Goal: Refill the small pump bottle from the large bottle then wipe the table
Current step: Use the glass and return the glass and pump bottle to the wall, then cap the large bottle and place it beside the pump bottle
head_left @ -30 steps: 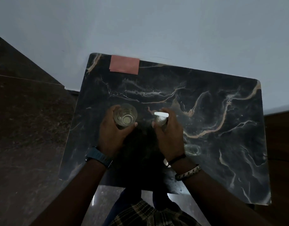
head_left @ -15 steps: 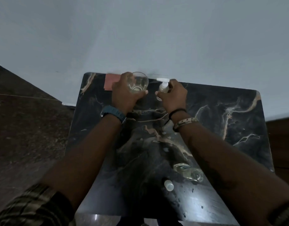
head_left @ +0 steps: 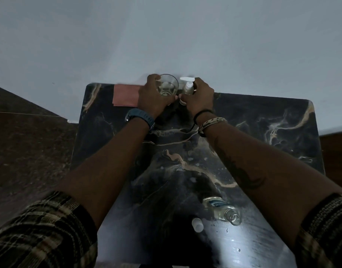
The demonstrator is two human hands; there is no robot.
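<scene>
Head view. Left hand (head_left: pixel 152 97) at 12 o'clock on the dark marble surface (head_left: pixel 262 132), fingers curled round a clear glass (head_left: pixel 167 86) holding a little liquid. Right hand (head_left: pixel 199 97) just beside it, fingers wrapped round the small pump bottle (head_left: pixel 188 87), which is upright with its white pump head on top. Glass and pump bottle nearly touch at the far edge. Pink cloth (head_left: pixel 124 95) lies flat at 11 o'clock, partly behind the left hand. Large bottle (head_left: pixel 221 209) lies on its side at 5 o'clock, uncapped; white cap (head_left: pixel 197 224) just beside it. Droplets on the surface near the bottle.
</scene>
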